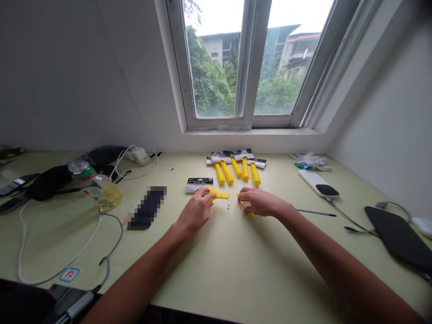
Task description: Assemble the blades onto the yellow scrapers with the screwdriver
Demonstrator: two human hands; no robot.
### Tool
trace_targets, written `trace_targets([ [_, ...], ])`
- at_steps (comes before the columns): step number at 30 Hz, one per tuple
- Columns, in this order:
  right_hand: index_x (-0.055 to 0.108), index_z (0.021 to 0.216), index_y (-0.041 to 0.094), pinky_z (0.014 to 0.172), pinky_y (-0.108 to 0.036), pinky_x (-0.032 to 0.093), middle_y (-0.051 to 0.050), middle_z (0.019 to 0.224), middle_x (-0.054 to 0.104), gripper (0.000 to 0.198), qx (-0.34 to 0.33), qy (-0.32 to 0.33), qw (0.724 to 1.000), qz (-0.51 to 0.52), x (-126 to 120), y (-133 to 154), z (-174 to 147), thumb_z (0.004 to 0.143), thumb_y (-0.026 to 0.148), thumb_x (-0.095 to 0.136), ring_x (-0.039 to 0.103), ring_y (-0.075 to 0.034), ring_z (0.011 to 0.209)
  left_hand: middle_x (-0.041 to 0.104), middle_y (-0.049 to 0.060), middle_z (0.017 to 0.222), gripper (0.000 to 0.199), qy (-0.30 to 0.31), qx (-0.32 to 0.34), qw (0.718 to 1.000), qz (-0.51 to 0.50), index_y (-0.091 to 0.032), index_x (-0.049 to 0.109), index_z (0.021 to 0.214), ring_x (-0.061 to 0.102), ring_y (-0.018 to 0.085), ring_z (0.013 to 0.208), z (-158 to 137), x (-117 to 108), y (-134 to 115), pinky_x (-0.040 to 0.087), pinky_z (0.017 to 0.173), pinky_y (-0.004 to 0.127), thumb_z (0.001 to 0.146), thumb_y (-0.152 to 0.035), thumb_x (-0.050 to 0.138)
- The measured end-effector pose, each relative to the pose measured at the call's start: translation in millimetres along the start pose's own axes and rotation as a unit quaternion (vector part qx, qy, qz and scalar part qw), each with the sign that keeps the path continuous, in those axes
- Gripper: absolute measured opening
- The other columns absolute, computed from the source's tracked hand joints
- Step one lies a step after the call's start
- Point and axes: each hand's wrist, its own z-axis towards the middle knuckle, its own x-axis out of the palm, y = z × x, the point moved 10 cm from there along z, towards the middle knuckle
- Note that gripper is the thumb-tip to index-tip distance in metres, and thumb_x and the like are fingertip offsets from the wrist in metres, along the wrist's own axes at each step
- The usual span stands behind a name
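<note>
My left hand [197,211] is closed, fingers and thumb pinching a flat yellow plastic piece [221,195] that tapers to the right and has a small hole. Just right of it my right hand [259,201] is closed on another yellow plastic piece [249,214], mostly hidden under the fingers. Two tiny metal parts [228,206], too small to name surely, lie on the desk between the hands. Behind my left hand is a clear package with a black header card [200,182].
Several yellow-handled tools [236,168] with packaging cards lie at the back of the desk [209,279]. A bottle [110,191], cables and a pixelated phone [148,209] are at left. A white power bank [317,183] and a black device [398,236] lie at right.
</note>
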Motion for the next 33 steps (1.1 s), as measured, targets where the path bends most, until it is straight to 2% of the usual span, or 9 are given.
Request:
trace_targets([
  [8,0.066,0.099,0.016,0.077,-0.031,0.044,-0.012,0.110,0.060,0.023,0.037,-0.025,0.999,0.027,1.3,-6.8,3.3,0.081,0.030,0.066,0.060,-0.022,0.089,0.054,0.012,0.121,0.030,0.000,0.040,0.999,-0.006,-0.019,0.063,0.116,0.060,0.023,0.109,-1.9,6.0,-10.7,0.054,0.095,0.039,0.089,-0.010,0.053],
  [13,0.066,0.092,0.016,0.077,-0.031,0.043,-0.010,0.099,0.063,0.018,0.052,-0.064,0.994,0.078,-21.1,-2.1,-2.4,0.084,0.031,0.060,0.059,-0.021,0.087,0.051,0.013,0.126,0.033,-0.005,0.067,0.998,0.002,-0.019,0.061,0.119,0.062,0.021,0.100,-4.6,6.5,-21.7,0.056,0.092,0.041,0.089,-0.008,0.051],
  [15,0.066,0.096,0.017,0.072,-0.029,0.044,-0.008,0.090,0.065,0.022,0.069,-0.075,0.988,0.113,-30.7,-0.3,-6.1,0.088,0.033,0.054,0.060,-0.018,0.080,0.051,0.014,0.128,0.035,0.000,0.087,0.996,0.002,-0.019,0.060,0.121,0.063,0.020,0.095,-6.6,8.6,-29.5,0.057,0.088,0.040,0.089,-0.008,0.052],
  [17,0.067,0.098,0.017,0.058,-0.026,0.043,-0.004,0.078,0.064,0.027,0.095,-0.063,0.981,0.159,-32.9,1.4,-8.9,0.089,0.037,0.050,0.057,-0.014,0.063,0.050,0.015,0.129,0.036,0.002,0.104,0.995,0.004,-0.019,0.059,0.122,0.062,0.020,0.095,-8.7,10.4,-36.7,0.057,0.086,0.040,0.089,-0.008,0.052],
  [20,0.066,0.102,0.015,0.042,-0.022,0.034,0.000,0.067,0.059,0.029,0.142,-0.038,0.961,0.233,-27.5,2.3,-10.2,0.085,0.036,0.056,0.047,-0.008,0.045,0.050,0.015,0.130,0.035,0.002,0.114,0.993,0.007,-0.020,0.060,0.122,0.060,0.021,0.095,-10.5,11.0,-43.1,0.057,0.085,0.041,0.089,-0.008,0.051],
  [24,0.064,0.106,0.013,0.037,-0.020,0.031,0.003,0.062,0.054,0.031,0.176,-0.026,0.938,0.298,-18.6,1.0,-6.2,0.078,0.025,0.063,0.042,-0.005,0.040,0.049,0.014,0.130,0.035,0.004,0.113,0.994,0.001,-0.020,0.059,0.122,0.059,0.020,0.094,-9.9,10.3,-45.0,0.057,0.085,0.041,0.090,-0.009,0.051],
  [28,0.061,0.109,0.013,0.034,-0.019,0.028,0.008,0.056,0.045,0.032,0.165,-0.011,0.920,0.354,-9.9,2.2,-1.1,0.077,0.017,0.061,0.035,-0.004,0.036,0.049,0.014,0.130,0.036,0.010,0.112,0.994,0.003,-0.021,0.059,0.123,0.059,0.021,0.096,-9.6,11.8,-45.0,0.057,0.087,0.041,0.090,-0.009,0.051],
  [33,0.058,0.111,0.013,0.033,-0.019,0.025,0.008,0.057,0.046,0.034,0.139,-0.002,0.908,0.396,-3.5,3.6,2.3,0.077,0.017,0.061,0.034,-0.004,0.036,0.051,0.014,0.128,0.038,0.015,0.110,0.994,0.009,-0.022,0.058,0.125,0.060,0.022,0.102,-10.3,14.8,-45.5,0.056,0.090,0.042,0.090,-0.008,0.050],
])
